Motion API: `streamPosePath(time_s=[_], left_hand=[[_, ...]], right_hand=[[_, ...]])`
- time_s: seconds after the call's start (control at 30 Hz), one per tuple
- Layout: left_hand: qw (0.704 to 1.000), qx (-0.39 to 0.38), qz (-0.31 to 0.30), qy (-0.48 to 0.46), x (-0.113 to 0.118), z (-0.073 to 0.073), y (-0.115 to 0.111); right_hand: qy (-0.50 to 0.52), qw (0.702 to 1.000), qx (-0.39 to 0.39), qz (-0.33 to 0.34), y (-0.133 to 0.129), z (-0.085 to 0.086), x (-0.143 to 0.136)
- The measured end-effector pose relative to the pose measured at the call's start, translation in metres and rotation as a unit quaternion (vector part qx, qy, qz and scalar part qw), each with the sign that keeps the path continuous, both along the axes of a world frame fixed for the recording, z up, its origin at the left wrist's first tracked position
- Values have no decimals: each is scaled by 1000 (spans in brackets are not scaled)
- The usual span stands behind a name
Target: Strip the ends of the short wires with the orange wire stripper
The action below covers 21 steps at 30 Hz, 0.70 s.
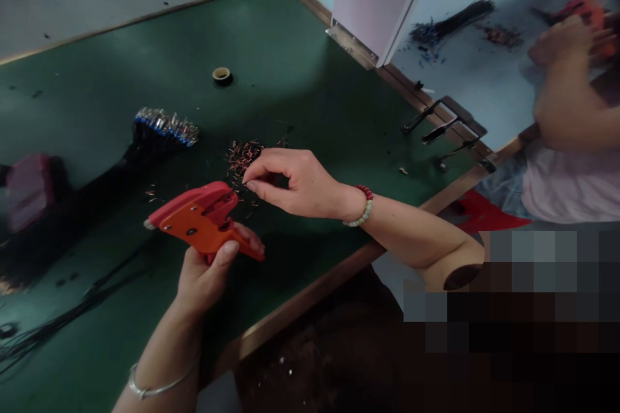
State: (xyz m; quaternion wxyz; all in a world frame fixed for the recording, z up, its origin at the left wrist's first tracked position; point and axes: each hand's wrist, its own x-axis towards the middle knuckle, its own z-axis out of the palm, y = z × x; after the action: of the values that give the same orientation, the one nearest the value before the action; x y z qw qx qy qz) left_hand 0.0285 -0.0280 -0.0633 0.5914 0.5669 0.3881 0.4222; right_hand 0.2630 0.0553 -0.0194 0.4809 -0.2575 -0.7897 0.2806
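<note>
A red and orange wire stripper (pixel 196 222) is gripped in my left hand (pixel 206 274), its jaw end turned toward my right hand. My right hand (pixel 300 184) is pinched, thumb and forefinger tips meeting just past the tool; whatever lies between them is too small to make out. Right behind those fingertips is a small heap of coppery and dark wire scraps (pixel 243 156) on the green tabletop (pixel 300 97). To the left lies a thick bundle of black wires (pixel 121 161), with silvery terminals and blue sleeves (pixel 167 126) at its near end.
Loose black wires (pixel 58 329) run across the lower left. A blurred reddish block (pixel 31 190) rests on the bundle. Farther back sits a tape roll (pixel 223 77). A black metal bracket (pixel 448 122) and a white panel (pixel 378 0) border a neighbouring table, where a co-worker's hand (pixel 564 42) holds a red-orange tool.
</note>
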Motion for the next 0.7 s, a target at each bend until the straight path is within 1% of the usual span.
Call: streamPosePath(time_s=[0.37, 0.57, 0.7], left_hand=[[1000, 7, 6, 16, 8, 5, 1], [999, 6, 26, 30, 8, 4, -1], [997, -7, 62, 37, 8, 2, -3]], right_hand=[[-10, 1000, -3, -2, 0, 0, 0], [3, 1000, 3, 5, 1, 0, 0], [-5, 1000, -2, 10, 1, -1, 0]])
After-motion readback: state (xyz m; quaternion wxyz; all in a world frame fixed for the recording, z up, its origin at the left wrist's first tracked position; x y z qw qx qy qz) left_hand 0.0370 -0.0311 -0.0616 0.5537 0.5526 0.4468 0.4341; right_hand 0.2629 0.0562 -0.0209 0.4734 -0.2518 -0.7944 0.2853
